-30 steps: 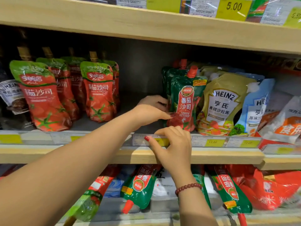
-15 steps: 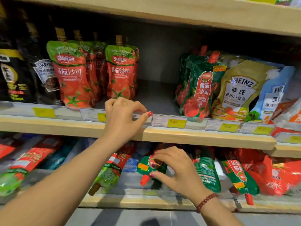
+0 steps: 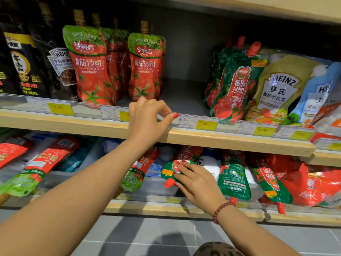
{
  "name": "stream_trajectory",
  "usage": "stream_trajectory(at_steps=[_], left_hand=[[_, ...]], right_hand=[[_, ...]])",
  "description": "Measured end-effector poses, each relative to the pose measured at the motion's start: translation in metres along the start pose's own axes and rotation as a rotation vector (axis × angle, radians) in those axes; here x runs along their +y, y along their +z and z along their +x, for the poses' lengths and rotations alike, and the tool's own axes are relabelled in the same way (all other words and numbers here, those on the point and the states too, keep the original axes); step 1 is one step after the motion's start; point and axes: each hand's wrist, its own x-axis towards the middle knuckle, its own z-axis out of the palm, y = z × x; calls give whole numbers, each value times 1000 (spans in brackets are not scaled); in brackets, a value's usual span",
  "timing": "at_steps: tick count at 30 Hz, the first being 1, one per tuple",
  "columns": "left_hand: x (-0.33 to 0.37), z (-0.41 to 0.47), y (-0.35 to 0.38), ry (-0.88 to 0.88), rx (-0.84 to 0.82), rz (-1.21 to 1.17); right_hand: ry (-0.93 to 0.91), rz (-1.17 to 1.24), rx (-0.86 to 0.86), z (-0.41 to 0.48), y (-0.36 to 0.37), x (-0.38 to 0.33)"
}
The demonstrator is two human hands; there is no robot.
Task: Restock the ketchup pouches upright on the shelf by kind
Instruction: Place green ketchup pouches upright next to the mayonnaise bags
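1. Green-and-red ketchup pouch (image 3: 176, 168) lies flat, red cap toward me, in a bin on the lower shelf (image 3: 166, 209). My right hand (image 3: 198, 182) rests on it, fingers spread over its face and not yet closed, probably to lift it.
2. My left hand (image 3: 147, 121) sits on the upper shelf edge (image 3: 230, 139), fingers loosely curled, thumb on the price strip, holding nothing; I judge it steadies me.
3. Above, red pouches (image 3: 92, 67) stand left and green pouches (image 3: 234, 82) right, sorted by kind, with a bare gap between for stock.
4. Rear rows sit in shadow; their count is unclear. Bin contents overlap, partly hidden.
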Motion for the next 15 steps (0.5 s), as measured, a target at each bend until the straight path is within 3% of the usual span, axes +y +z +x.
stream_trajectory(at_steps=[4,8,12,15], left_hand=[[0,1,-1,-22,-9,2],[0,1,-2,-17,-28,3],[1,0,-5,-7,-31,-18],[1,-1,-8,-10,-45,-63]], right_hand=[[-186,-159,108,2,-10,3],[-250,-134,304,12,-34,4],[-211,-101,419,25,-61,1],[-55,-50,454,35,-78,4]])
